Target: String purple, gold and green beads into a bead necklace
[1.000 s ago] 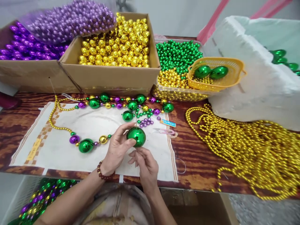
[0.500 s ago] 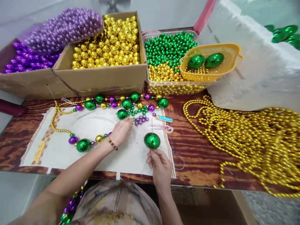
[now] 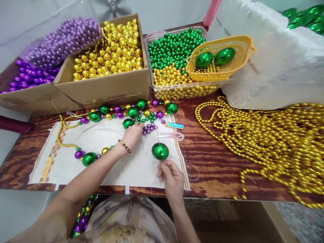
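My right hand (image 3: 170, 175) pinches the lower end of a long thin needle (image 3: 158, 135), and a large shiny green bead (image 3: 160, 151) sits threaded on it. The needle's tip points up past the bead. My left hand (image 3: 132, 134) is down on the white cloth (image 3: 121, 172), fingertips drawn together beside a large green bead (image 3: 128, 124) and small purple beads (image 3: 149, 128). What those fingers hold, if anything, is hidden. Small green beads (image 3: 146, 118) lie just beyond. A bead garland (image 3: 89, 158) of purple, green and gold loops around the cloth, partly behind my left forearm.
Boxes of purple beads (image 3: 32, 77) and gold beads (image 3: 111, 50) line the back. A clear tub (image 3: 187, 88) holds green and gold beads, with an orange basket (image 3: 243, 64) on it. Small scissors (image 3: 172, 135) lie near a blue-labelled item (image 3: 174, 125). Gold bead strands (image 3: 273, 145) pile at right.
The view has shifted slightly. My left fingertips have come closer together by the small beads. My right hand still holds the needle, which now leans a little left.
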Motion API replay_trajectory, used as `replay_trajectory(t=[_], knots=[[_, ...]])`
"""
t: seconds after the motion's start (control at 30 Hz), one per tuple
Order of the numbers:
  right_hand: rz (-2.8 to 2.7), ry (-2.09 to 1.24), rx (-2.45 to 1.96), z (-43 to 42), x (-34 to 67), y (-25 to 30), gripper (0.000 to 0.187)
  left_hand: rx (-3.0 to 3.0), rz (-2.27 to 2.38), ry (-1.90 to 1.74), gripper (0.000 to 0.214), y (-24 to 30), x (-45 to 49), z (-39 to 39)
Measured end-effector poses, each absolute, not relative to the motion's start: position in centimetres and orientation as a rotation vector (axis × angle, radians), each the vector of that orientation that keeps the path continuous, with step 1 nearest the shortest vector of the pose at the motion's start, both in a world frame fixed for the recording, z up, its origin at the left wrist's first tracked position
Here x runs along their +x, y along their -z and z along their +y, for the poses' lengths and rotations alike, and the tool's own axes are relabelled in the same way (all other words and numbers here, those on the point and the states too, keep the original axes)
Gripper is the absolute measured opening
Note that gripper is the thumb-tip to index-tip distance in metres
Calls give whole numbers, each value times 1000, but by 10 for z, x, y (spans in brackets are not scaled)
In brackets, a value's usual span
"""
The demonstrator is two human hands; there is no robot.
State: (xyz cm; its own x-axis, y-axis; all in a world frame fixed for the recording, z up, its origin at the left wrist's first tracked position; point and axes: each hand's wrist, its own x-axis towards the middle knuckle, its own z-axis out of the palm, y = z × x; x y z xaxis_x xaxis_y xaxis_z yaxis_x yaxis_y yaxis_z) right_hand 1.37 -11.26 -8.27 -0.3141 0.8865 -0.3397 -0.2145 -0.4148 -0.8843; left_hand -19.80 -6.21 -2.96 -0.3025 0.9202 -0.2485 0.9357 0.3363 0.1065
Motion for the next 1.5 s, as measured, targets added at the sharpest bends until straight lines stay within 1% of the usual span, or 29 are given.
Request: replay_trajectory(t=[0.13,0.4,0.47,0.53,0.6,0.67,0.77,0.9,1.1,1.3,1.5], knots=[[-971,-1821,-1118,-113,13,84,26,1670,2363,-67,30,23,-194,-69],[-1004,-1811,-1115,-113,13,86,25,1752,2285,-118,18,36,-184,-77],[-1009,-1810,-1114,-113,14,84,24,1692,2255,-300,13,38,-187,-77],[-1029,-1813,-1103,-113,15,82,24,1486,2140,-642,8,35,-191,-80],[-1076,-1811,-1086,-113,16,79,24,1096,1884,-1027,12,28,-195,-86],[-1146,-1795,-1069,-114,16,77,23,681,1555,-1309,18,18,-198,-93],[-1273,-1749,-1044,-115,18,74,22,330,1181,-1506,24,7,-199,-104],[-1417,-1697,-1031,-116,19,69,23,218,981,-1570,21,3,-201,-112],[-1460,-1668,-1061,-116,15,56,24,218,955,-1600,12,5,-206,-119],[-1499,-1650,-1065,-116,12,53,23,216,904,-1605,16,8,-210,-124],[-1532,-1639,-1101,-115,14,54,24,211,889,-1618,12,7,-211,-124]])
